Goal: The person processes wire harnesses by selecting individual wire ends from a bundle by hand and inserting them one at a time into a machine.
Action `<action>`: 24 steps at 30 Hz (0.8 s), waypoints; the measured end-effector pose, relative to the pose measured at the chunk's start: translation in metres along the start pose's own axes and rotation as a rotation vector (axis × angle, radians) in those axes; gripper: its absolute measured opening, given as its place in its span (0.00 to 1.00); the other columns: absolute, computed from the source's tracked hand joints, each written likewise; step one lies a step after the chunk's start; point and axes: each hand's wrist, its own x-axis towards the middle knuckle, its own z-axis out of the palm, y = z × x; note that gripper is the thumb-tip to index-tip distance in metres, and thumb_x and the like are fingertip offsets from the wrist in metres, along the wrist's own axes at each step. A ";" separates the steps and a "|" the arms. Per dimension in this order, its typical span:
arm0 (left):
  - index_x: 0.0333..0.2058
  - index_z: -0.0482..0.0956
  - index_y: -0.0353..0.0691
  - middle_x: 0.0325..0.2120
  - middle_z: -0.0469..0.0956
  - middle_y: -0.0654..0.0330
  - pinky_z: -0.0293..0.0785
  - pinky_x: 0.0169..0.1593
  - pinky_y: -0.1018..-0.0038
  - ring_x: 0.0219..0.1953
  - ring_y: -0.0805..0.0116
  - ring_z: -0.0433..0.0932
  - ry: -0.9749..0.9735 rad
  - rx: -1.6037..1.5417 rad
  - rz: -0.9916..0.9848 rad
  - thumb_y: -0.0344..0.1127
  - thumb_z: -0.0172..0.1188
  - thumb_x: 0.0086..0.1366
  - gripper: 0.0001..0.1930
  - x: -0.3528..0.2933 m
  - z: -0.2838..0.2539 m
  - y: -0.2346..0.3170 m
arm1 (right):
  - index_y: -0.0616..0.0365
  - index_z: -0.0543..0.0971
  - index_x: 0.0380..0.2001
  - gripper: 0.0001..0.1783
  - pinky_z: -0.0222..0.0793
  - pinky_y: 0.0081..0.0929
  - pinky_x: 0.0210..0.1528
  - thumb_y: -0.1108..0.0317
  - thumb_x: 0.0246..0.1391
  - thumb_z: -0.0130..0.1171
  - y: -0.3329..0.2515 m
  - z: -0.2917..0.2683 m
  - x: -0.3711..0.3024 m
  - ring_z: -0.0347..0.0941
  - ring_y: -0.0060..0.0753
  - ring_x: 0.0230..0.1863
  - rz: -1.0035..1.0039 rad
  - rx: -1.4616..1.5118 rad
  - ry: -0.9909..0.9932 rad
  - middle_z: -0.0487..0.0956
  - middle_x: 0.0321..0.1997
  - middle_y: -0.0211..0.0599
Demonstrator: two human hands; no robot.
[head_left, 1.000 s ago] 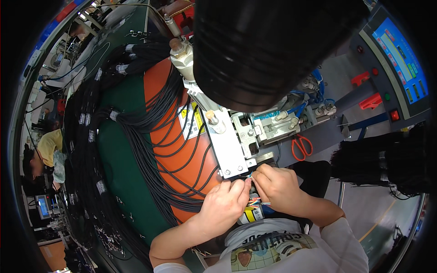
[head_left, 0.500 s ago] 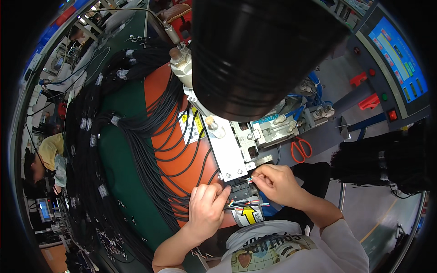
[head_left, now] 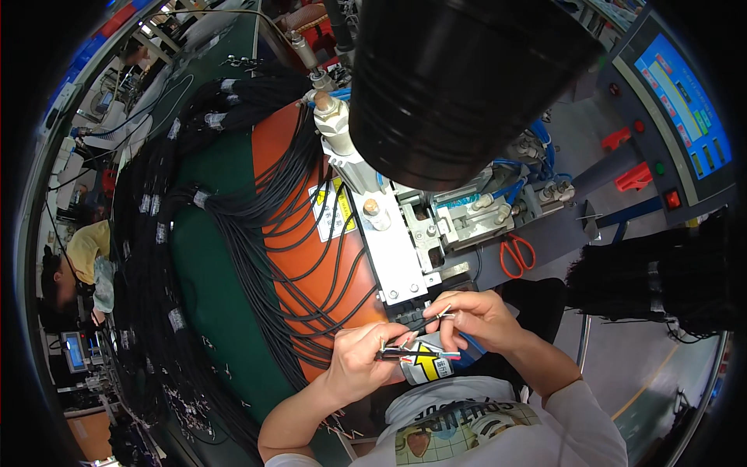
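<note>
My left hand (head_left: 362, 359) is closed around black cables at the front edge of the machine. Past its fingertips stick out cable ends with thin coloured wires (head_left: 428, 355). In my right hand (head_left: 481, 321), the thumb and fingers pinch a black cable (head_left: 426, 320) just behind its end, where the fanned-out wires (head_left: 446, 313) show. That cable runs across toward my left hand. Just beyond both hands is the machine's white metal plate (head_left: 393, 265) with bolts. Under the hands lies a label with a yellow arrow (head_left: 426, 364).
Many black cables (head_left: 241, 233) spread over an orange board (head_left: 284, 268) and green table (head_left: 198, 268) on the left. A large black cylinder (head_left: 467, 93) hangs overhead. Red-handled scissors (head_left: 517, 257) lie right of the machine. A control screen (head_left: 685, 109) stands far right, above a hanging cable bundle (head_left: 654, 280).
My right hand has drawn back from the plate's edge with the cable end, toward my left hand. The left hand has shifted slightly nearer me, and the wires under it have moved along.
</note>
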 end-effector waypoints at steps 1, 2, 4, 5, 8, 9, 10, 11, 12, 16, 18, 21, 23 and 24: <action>0.31 0.77 0.34 0.19 0.76 0.56 0.68 0.21 0.74 0.19 0.67 0.76 -0.023 -0.023 -0.024 0.26 0.66 0.54 0.07 0.000 0.000 0.000 | 0.69 0.75 0.46 0.13 0.64 0.11 0.23 0.79 0.58 0.50 0.004 -0.004 0.002 0.75 0.20 0.26 0.010 0.035 -0.030 0.76 0.38 0.40; 0.30 0.77 0.34 0.20 0.77 0.56 0.68 0.21 0.74 0.19 0.67 0.76 -0.050 -0.050 -0.043 0.26 0.65 0.55 0.06 0.001 0.000 0.001 | 0.69 0.75 0.46 0.13 0.63 0.11 0.22 0.78 0.59 0.50 0.006 -0.007 0.003 0.75 0.20 0.25 0.018 0.068 -0.054 0.76 0.38 0.41; 0.30 0.77 0.34 0.20 0.77 0.56 0.68 0.22 0.74 0.19 0.67 0.76 -0.062 -0.099 -0.039 0.25 0.65 0.55 0.05 0.001 0.002 -0.005 | 0.69 0.75 0.47 0.13 0.63 0.11 0.21 0.76 0.59 0.50 0.005 -0.010 0.004 0.76 0.21 0.24 0.069 0.090 -0.066 0.76 0.38 0.42; 0.30 0.77 0.34 0.20 0.77 0.56 0.69 0.22 0.74 0.19 0.67 0.76 -0.072 -0.145 -0.041 0.25 0.64 0.55 0.05 0.000 0.002 -0.007 | 0.68 0.76 0.45 0.12 0.63 0.11 0.21 0.76 0.59 0.51 0.003 -0.011 0.004 0.76 0.21 0.24 0.082 0.182 -0.110 0.76 0.38 0.41; 0.31 0.77 0.34 0.22 0.78 0.56 0.70 0.25 0.73 0.21 0.65 0.76 -0.108 -0.198 -0.089 0.25 0.63 0.56 0.05 0.000 0.001 -0.008 | 0.67 0.77 0.42 0.10 0.64 0.12 0.22 0.77 0.57 0.54 0.001 -0.009 0.006 0.76 0.21 0.25 0.083 0.168 -0.105 0.76 0.37 0.39; 0.31 0.77 0.34 0.22 0.78 0.56 0.70 0.25 0.73 0.21 0.65 0.76 -0.106 -0.195 -0.090 0.25 0.63 0.56 0.05 0.001 0.001 -0.009 | 0.67 0.78 0.40 0.08 0.66 0.13 0.23 0.78 0.56 0.56 0.000 -0.008 0.006 0.76 0.21 0.26 0.069 0.062 -0.054 0.76 0.37 0.38; 0.31 0.77 0.34 0.22 0.78 0.56 0.71 0.26 0.72 0.22 0.64 0.77 -0.132 -0.193 -0.066 0.25 0.62 0.56 0.04 0.002 0.002 -0.009 | 0.67 0.78 0.40 0.08 0.66 0.13 0.23 0.78 0.56 0.56 0.004 -0.008 0.007 0.76 0.21 0.26 0.070 0.063 -0.058 0.76 0.37 0.38; 0.32 0.77 0.34 0.23 0.78 0.55 0.71 0.27 0.72 0.23 0.63 0.77 -0.159 -0.192 -0.041 0.24 0.62 0.57 0.04 0.003 0.003 -0.010 | 0.66 0.79 0.38 0.07 0.68 0.13 0.24 0.80 0.54 0.58 0.011 -0.007 0.006 0.76 0.20 0.27 -0.047 0.014 -0.040 0.76 0.36 0.37; 0.32 0.77 0.34 0.23 0.78 0.55 0.71 0.27 0.72 0.23 0.63 0.77 -0.158 -0.190 -0.043 0.24 0.62 0.57 0.04 0.003 0.004 -0.011 | 0.66 0.79 0.36 0.07 0.69 0.13 0.25 0.81 0.52 0.59 0.015 -0.006 0.006 0.76 0.20 0.28 -0.163 -0.034 -0.022 0.76 0.36 0.37; 0.34 0.77 0.33 0.23 0.78 0.56 0.72 0.28 0.72 0.24 0.62 0.77 -0.226 -0.236 -0.037 0.24 0.59 0.59 0.04 0.006 -0.001 -0.014 | 0.66 0.79 0.32 0.05 0.72 0.13 0.26 0.81 0.49 0.63 0.015 -0.007 0.011 0.76 0.20 0.29 -0.263 -0.125 -0.063 0.77 0.36 0.38; 0.36 0.78 0.32 0.23 0.78 0.56 0.73 0.30 0.74 0.25 0.62 0.77 -0.398 -0.499 -0.320 0.24 0.58 0.60 0.05 0.006 -0.011 -0.018 | 0.66 0.79 0.32 0.05 0.72 0.13 0.26 0.80 0.48 0.63 0.006 -0.004 0.010 0.76 0.20 0.29 -0.180 -0.086 -0.068 0.77 0.36 0.38; 0.38 0.78 0.31 0.24 0.78 0.56 0.74 0.29 0.76 0.26 0.64 0.79 -0.330 -0.418 -0.162 0.23 0.58 0.58 0.08 0.004 -0.005 -0.020 | 0.64 0.80 0.32 0.06 0.72 0.13 0.25 0.80 0.48 0.65 0.012 -0.004 0.011 0.76 0.20 0.29 -0.198 -0.132 -0.049 0.78 0.35 0.38; 0.37 0.76 0.32 0.24 0.78 0.56 0.73 0.26 0.74 0.24 0.64 0.79 -0.187 -0.198 0.091 0.23 0.61 0.53 0.11 0.009 0.008 -0.013 | 0.63 0.80 0.32 0.07 0.71 0.14 0.25 0.79 0.48 0.65 0.016 -0.004 0.011 0.75 0.18 0.28 -0.296 -0.222 -0.017 0.78 0.35 0.37; 0.37 0.76 0.32 0.24 0.78 0.56 0.73 0.26 0.74 0.24 0.64 0.79 -0.189 -0.200 0.089 0.23 0.61 0.53 0.11 0.009 0.007 -0.005 | 0.61 0.81 0.32 0.07 0.70 0.15 0.24 0.78 0.47 0.66 0.016 -0.002 0.010 0.75 0.19 0.28 -0.306 -0.362 0.050 0.78 0.34 0.37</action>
